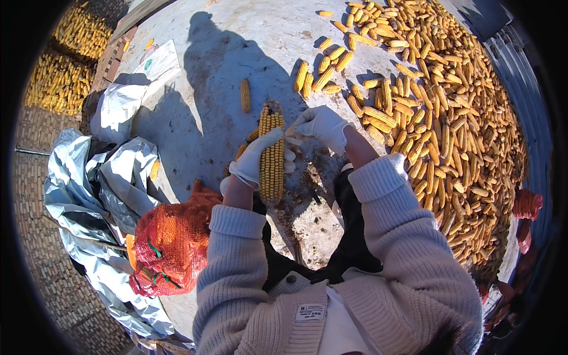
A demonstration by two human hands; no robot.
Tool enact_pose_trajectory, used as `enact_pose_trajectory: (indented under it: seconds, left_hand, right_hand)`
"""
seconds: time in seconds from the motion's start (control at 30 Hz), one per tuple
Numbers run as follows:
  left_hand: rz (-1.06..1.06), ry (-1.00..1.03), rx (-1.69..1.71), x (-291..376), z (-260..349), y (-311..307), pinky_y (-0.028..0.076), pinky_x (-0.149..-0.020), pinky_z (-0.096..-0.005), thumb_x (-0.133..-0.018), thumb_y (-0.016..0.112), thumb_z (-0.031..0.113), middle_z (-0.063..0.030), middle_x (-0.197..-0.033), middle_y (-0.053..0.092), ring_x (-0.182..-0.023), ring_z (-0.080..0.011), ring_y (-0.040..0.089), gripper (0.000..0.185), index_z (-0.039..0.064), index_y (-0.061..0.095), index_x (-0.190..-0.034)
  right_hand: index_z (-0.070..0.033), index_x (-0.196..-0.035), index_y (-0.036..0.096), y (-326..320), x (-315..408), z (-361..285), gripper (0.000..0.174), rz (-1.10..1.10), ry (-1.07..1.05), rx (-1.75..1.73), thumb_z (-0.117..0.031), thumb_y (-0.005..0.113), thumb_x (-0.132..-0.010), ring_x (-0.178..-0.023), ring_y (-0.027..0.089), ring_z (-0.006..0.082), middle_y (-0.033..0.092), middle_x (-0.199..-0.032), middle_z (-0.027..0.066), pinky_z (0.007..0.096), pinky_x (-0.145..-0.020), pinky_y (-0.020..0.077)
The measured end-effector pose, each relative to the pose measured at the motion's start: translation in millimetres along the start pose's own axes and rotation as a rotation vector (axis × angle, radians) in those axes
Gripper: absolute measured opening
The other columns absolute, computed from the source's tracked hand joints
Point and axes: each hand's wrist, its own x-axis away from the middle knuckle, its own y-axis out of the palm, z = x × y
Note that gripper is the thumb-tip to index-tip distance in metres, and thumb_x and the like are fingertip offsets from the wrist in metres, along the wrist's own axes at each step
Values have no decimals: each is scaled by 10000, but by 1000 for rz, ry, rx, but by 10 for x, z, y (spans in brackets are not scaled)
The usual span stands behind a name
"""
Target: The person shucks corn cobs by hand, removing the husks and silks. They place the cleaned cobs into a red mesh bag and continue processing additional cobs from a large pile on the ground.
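My left hand (pixel 262 155), in a white glove, grips a large yellow ear of corn (pixel 271 164) that points away from me. Close to the ear's right side is my right hand (pixel 317 126), also gloved in white, with its fingertips bent together; whether they pinch something small I cannot tell. Partly hidden behind my left hand, a few more ears lie on the ground. One single ear (pixel 245 96) rests just beyond, inside my shadow. A large heap of corn ears (pixel 457 146) spreads to the right, with several loose ears (pixel 326 77) at its near edge.
A red mesh sack (pixel 173 239) stands at my left, beside crumpled silvery plastic sheeting (pixel 124 177). Farther up lie a white sack (pixel 117 108) and a flattened printed bag (pixel 159 62). More corn (pixel 62 80) is stacked at the far left, over brick paving. Corrugated metal (pixel 519 84) borders the heap.
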Motion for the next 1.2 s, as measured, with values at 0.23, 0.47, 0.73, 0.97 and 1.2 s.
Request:
enact_pose_trajectory:
  seconds: [0.23, 0.47, 0.73, 0.97, 1.2]
  left_hand:
    - [-63, -22, 31, -27, 51, -79, 617, -617, -360, -962, 628, 369, -140, -804, 704, -667, -231, 693, 457, -55, 659, -1131]
    - [50, -14, -182, -31, 12, 43, 609, -605, -324, -965, 634, 385, -145, -958, 719, -718, -210, 699, 400, 37, 587, -1156]
    - [663, 56, -1358, -134, -94, 279, 557, -818, -375, -798, 702, 605, -140, -1046, 723, -909, -277, 717, 683, 60, 625, -1203]
    - [592, 159, -1387, -99, -163, 344, 535, -883, -394, -795, 676, 634, -150, -1091, 715, -1014, -314, 693, 688, 75, 630, -1194]
    - [655, 207, -1384, -95, -184, 305, 541, -860, -401, -800, 679, 631, -133, -1069, 723, -998, -322, 697, 650, 94, 637, -1162]
  right_hand:
    - [-98, -1198, 704, -136, -109, 178, 276, 93, -22, 825, -88, 659, -925, -1034, 656, 198, 706, -1156, 100, 335, -931, 525]
    - [-52, -1268, 663, -73, -125, 95, 344, 177, -122, 114, -251, 609, -993, -1057, 653, 196, 699, -1179, 112, 343, -945, 506]
    - [28, -1152, 653, 83, -31, -61, 622, 101, -36, -117, -543, 682, -906, -939, 659, 151, 701, -1044, 106, 298, -880, 517]
    - [34, -1209, 620, 210, -74, -49, 658, 85, 50, 37, -520, 729, -871, -983, 649, 173, 683, -1097, 117, 321, -881, 511]
    - [4, -1212, 628, 237, -47, -54, 643, 57, 16, -75, -548, 693, -889, -939, 612, 135, 669, -1053, 81, 288, -803, 494]
